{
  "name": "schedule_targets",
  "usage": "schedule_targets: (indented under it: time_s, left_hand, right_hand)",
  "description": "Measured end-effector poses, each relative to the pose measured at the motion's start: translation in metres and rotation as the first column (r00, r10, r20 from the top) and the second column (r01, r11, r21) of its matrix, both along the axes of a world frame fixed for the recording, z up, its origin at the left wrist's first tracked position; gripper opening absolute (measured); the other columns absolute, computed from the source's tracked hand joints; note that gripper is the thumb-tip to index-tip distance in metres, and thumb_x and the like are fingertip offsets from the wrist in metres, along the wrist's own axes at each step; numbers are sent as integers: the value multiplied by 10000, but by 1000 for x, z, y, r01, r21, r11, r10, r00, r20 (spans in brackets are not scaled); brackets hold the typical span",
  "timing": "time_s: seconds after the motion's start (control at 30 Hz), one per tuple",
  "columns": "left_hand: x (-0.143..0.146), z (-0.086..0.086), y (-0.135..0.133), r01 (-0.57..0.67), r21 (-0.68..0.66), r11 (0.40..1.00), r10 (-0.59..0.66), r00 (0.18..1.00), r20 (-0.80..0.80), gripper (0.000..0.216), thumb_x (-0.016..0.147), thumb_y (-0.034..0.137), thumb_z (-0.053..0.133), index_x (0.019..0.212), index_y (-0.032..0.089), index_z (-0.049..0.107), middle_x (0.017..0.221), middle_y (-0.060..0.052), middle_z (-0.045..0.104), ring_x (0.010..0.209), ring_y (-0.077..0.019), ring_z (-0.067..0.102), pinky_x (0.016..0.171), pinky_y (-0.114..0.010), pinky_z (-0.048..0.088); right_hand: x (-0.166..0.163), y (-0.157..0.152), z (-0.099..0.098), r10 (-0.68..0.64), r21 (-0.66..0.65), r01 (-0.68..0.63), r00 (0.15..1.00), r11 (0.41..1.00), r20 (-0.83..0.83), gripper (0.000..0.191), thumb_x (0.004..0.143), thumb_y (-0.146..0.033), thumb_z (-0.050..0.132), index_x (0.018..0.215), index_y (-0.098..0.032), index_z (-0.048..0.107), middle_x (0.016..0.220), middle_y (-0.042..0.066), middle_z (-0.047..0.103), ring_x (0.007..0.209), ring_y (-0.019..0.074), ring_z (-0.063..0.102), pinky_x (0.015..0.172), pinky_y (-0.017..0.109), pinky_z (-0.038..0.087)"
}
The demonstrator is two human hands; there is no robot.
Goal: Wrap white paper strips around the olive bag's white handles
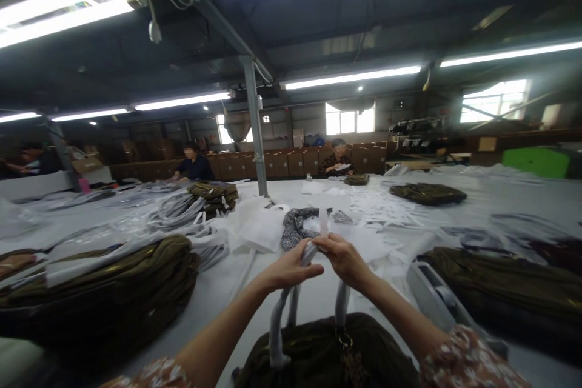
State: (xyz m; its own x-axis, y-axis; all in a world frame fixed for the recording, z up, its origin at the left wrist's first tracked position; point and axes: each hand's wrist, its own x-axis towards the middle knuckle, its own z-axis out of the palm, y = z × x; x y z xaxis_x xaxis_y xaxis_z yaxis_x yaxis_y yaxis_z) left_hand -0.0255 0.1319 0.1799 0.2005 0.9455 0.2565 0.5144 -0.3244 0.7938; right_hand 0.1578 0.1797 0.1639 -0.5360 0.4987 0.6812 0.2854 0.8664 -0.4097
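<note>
Olive-brown, ribbed and faintly glossy, a handbag (318,354) sits at the near edge of a long white worktable (318,297), its two handles (339,306) sheathed in pale grey wrapping and rising to meet above it. No brand, label or writing can be read anywhere. Both forearms reach forward and converge: the left hand (291,270) is closed around the gathered handle tops, while the right hand (343,257) pinches a white strip (324,221) that stands up from them. Stacks of similar bags (113,282) lie to the left and right; two seated people (195,163) work at the far side.
</note>
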Motion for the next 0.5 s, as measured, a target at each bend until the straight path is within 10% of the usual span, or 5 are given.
schedule_targets:
  time_s: [0.27,0.4,0.5]
  left_hand:
    - [-2,-25,18,-185,153,971,188,982,-4,317,797,470,487,720,167,541,600,43,442,593,-125,430,564,-227,333]
    - [-3,-19,23,-198,173,965,194,980,41,335,794,495,491,678,182,508,565,59,393,558,-108,381,541,-215,294]
    - [-1,-15,31,-171,131,977,165,985,55,346,786,509,500,653,189,493,505,74,366,485,-92,344,493,-205,273]
  right_hand:
    - [11,5,-9,-24,105,32,997,994,-73,575,840,-102,480,1367,-276,330,1294,82,469,1170,242,448,970,417,395]
    - [22,10,-22,-127,-95,112,977,989,-169,862,736,-235,669,1422,-231,147,1415,122,319,1264,282,343,1031,466,316]
    - [21,15,-39,-126,-319,74,981,945,-147,798,704,-340,695,1370,-194,280,1269,133,500,1150,287,481,967,453,391]
